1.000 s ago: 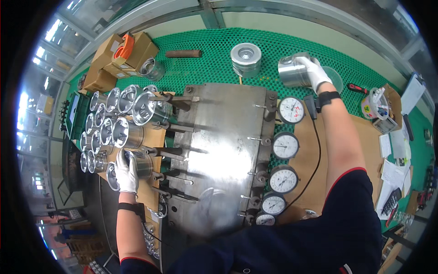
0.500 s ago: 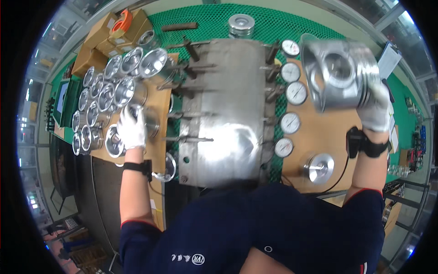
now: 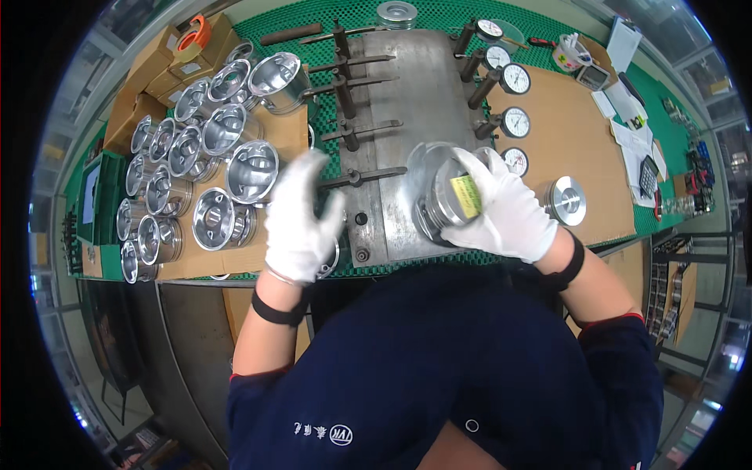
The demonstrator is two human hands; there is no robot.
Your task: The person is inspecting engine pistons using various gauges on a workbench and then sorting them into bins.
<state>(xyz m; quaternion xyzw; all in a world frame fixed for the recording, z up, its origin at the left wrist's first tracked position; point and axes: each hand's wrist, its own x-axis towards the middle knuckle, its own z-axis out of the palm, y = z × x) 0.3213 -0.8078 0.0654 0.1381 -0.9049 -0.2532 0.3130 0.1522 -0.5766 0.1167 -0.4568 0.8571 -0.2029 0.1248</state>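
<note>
A silvery engine piston (image 3: 441,205) with a yellow label on its side is gripped by my white-gloved right hand (image 3: 505,211), over the right near part of the steel plate (image 3: 399,102). Its outline is partly smeared by motion. My left hand (image 3: 304,223), also gloved, hovers empty with thumb and fingers apart, between the plate and the pistons on the left. The nearest of those is a piston (image 3: 252,172) lying open end up. Behind my left hand another piston is mostly hidden. To the right, a single piston (image 3: 565,201) rests on the cardboard.
Clamp posts with bars (image 3: 350,137) line the plate's left edge. Dial gauges (image 3: 515,123) on posts line its right edge. Cardboard boxes (image 3: 153,70) with an orange tape dispenser (image 3: 194,35) stand far left. Papers (image 3: 633,145), a calculator (image 3: 648,177) and a white tub (image 3: 572,53) sit right.
My right hand has brought its piston from the far right down over the plate. My left hand has left the pistons and moved right, empty. The view has shifted too.
</note>
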